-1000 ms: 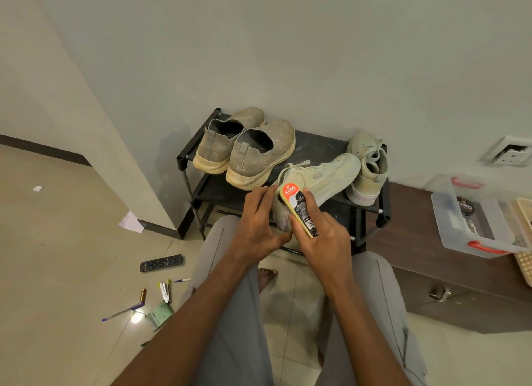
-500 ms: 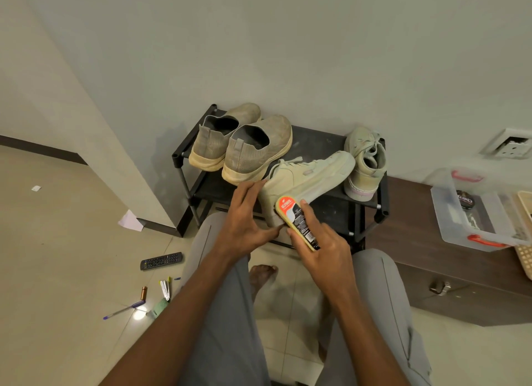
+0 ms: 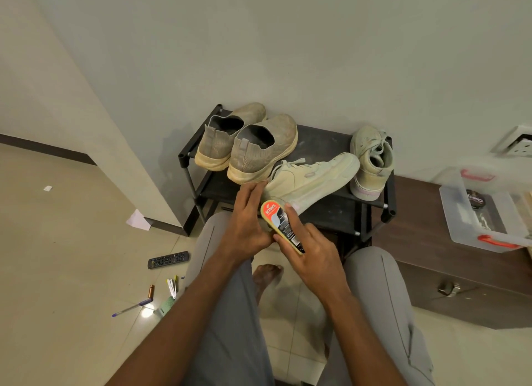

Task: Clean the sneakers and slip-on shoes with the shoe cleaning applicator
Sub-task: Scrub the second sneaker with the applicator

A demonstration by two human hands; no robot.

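A pale sneaker (image 3: 313,181) is held at its heel end by the left hand (image 3: 247,221), fingers curled against the shoe's near side, its toe resting on the top shelf of a black rack (image 3: 325,144) set against the wall. The applicator (image 3: 280,226), its red label turned up, is gripped along its edges by the right hand (image 3: 313,252), index finger stretched along its top, and is laid against the sneaker's heel; the heel itself is hidden behind the applicator and both hands.

On the rack's right end the second sneaker (image 3: 371,161) is seen tilted, sole toward the rack's front edge, just beside the held shoe's toe. On the rack's left end two grey slip-ons (image 3: 250,144) are parked side by side, heels toward the camera, the nearer one close to the left hand's fingertips.

To the right of the rack, a clear box (image 3: 483,210) with red latches is set on a dark wooden cabinet (image 3: 431,256). On the floor left of the rack a remote (image 3: 168,259), a pen (image 3: 131,308), a battery (image 3: 151,291) and a scrap of paper (image 3: 138,220) are scattered. Grey-trousered knees and a bare foot (image 3: 266,275) are seen below the rack.
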